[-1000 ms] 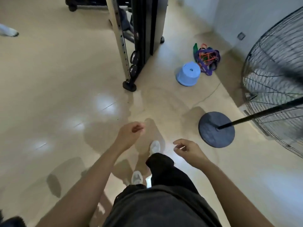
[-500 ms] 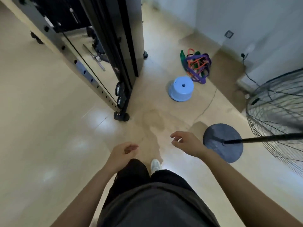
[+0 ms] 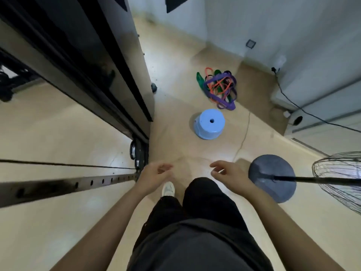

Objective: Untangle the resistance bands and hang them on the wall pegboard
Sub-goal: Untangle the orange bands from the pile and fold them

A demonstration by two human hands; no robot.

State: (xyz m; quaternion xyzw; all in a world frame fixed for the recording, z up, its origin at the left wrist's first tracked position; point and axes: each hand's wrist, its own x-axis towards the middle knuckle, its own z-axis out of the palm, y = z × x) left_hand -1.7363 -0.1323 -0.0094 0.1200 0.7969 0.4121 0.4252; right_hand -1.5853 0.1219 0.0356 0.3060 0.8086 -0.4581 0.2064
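Two hands hang in front of the body, both empty: the left hand (image 3: 156, 176) is loosely curled and the right hand (image 3: 227, 173) half open, probably because the person walks and nothing is within reach yet. Ahead on the floor stands an upturned blue stool (image 3: 209, 123). Just behind it, near the wall, the resistance bands (image 3: 219, 88) lie in one tangled heap, untouched. No pegboard is visible here.

Tangled bands seen on the floor ahead

The resistance bands (image 3: 218, 89) are heaped beyond a blue stool (image 3: 209, 123); the left hand (image 3: 154, 176) and right hand (image 3: 230, 173) are held empty, fingers loosely curled.
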